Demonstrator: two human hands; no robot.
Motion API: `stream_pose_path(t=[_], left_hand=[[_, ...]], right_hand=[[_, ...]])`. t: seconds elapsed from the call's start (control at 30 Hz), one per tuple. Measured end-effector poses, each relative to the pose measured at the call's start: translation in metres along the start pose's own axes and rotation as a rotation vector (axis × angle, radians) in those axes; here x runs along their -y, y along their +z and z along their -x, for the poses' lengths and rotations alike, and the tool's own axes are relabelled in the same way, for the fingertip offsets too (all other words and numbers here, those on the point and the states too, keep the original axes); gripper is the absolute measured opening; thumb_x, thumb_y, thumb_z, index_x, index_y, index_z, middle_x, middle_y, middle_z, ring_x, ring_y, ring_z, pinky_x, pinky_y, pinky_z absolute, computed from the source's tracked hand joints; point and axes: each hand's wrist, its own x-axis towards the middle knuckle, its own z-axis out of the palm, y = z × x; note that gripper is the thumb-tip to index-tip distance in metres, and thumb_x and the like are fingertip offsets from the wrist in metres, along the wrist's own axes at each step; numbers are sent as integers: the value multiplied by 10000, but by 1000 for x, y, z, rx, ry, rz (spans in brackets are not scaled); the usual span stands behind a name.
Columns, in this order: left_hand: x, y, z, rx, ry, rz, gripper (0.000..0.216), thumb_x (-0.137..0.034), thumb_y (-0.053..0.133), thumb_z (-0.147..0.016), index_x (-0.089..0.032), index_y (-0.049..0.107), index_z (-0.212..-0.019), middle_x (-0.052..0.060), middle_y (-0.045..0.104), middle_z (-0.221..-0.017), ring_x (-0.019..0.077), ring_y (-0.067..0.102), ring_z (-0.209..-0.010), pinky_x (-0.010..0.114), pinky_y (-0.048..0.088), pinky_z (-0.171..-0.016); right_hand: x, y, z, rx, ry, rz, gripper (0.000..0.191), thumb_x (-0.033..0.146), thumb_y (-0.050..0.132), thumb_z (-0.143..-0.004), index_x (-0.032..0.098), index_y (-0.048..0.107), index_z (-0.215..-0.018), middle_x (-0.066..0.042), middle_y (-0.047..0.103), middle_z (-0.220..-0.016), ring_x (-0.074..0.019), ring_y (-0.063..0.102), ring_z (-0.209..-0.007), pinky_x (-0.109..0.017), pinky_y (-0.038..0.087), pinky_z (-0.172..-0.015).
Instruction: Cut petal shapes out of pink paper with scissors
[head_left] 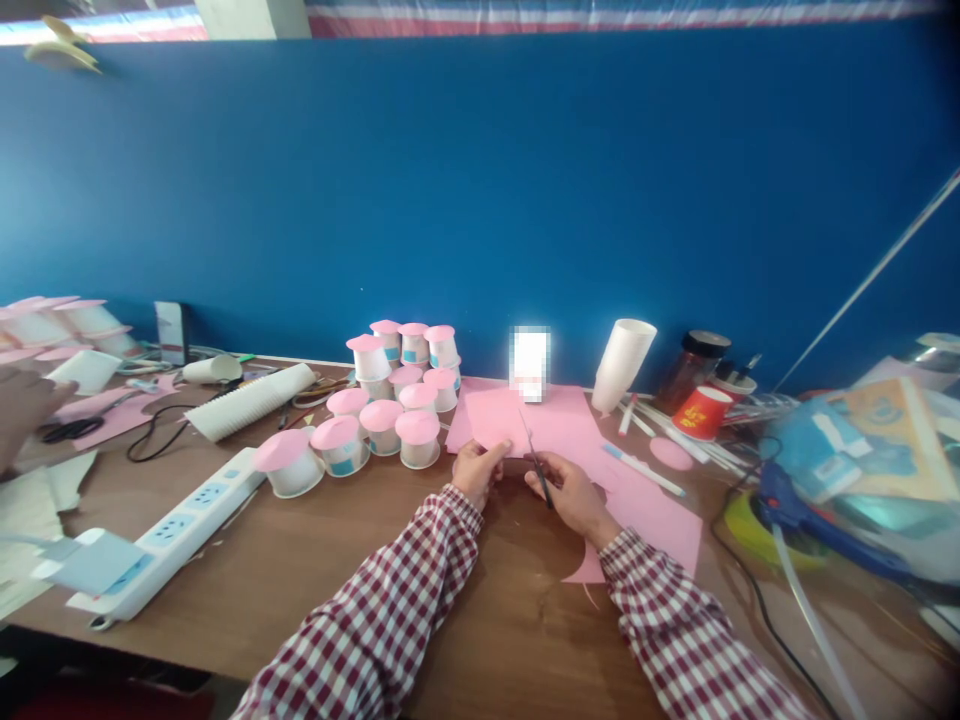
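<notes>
My left hand (480, 470) pinches the near edge of a pink paper sheet (491, 415), thumb on top. In my right hand (568, 488) is a pair of dark scissors (534, 455), its blades pointing away from me along the sheet's right side. More pink paper (570, 412) lies beneath and behind, and a pink offcut (652, 525) with a curved edge rests under my right wrist. To the left of my hands stand several upturned white paper cups (418, 440) topped with pink paper discs. A loose pink disc (671, 453) lies at the right.
A power strip (225, 500) lies left, near a stack of cups (251, 400) on its side. Another stack (624, 362) leans against the blue partition (480, 200). At right are a red cup (701, 413), a marker (643, 470) and a blue glue gun (825, 530). Another person's hand (26, 405) is far left.
</notes>
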Motion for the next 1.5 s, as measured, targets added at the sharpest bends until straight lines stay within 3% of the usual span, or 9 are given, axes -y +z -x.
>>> stream_pose_path(t=[0.23,0.63,0.9,1.1,1.5], left_hand=[[-5,4,3,-43,-14,58,399,-367,798,-466,-149,484,-581,-69,437,-424,22,336,-343,165,212,-333],[-8,6,6,-51,-46,4,402,-398,782,-499,-152,488,-622,-69,441,-395,42,388,-329,159,228,-314],[-7,5,5,-38,-55,51,344,-305,782,-547,-120,558,-732,-27,561,-542,60,517,-423,154,407,-380],[-3,3,4,6,-39,56,330,-279,792,-540,-107,603,-748,-1,605,-600,70,548,-474,165,452,-425],[3,1,2,-63,43,-169,262,-332,728,-620,-115,598,-689,4,602,-527,94,549,-455,184,429,-422]], right_hand=[[0,1,0,-3,16,-25,416,450,593,-777,159,633,-1072,-61,677,-809,-182,614,-711,-298,511,-654],[0,1,0,23,27,-36,415,448,576,-797,154,610,-1088,-55,667,-825,-175,611,-735,-293,505,-668],[1,1,0,12,29,-59,425,458,594,-774,159,626,-1074,-61,676,-817,-181,615,-722,-302,510,-665],[0,1,0,10,31,-47,416,453,581,-790,154,619,-1075,-47,655,-764,-172,597,-694,-308,510,-656],[3,0,1,-5,6,-60,415,443,594,-781,161,629,-1082,-71,680,-816,-203,624,-767,-326,526,-685]])
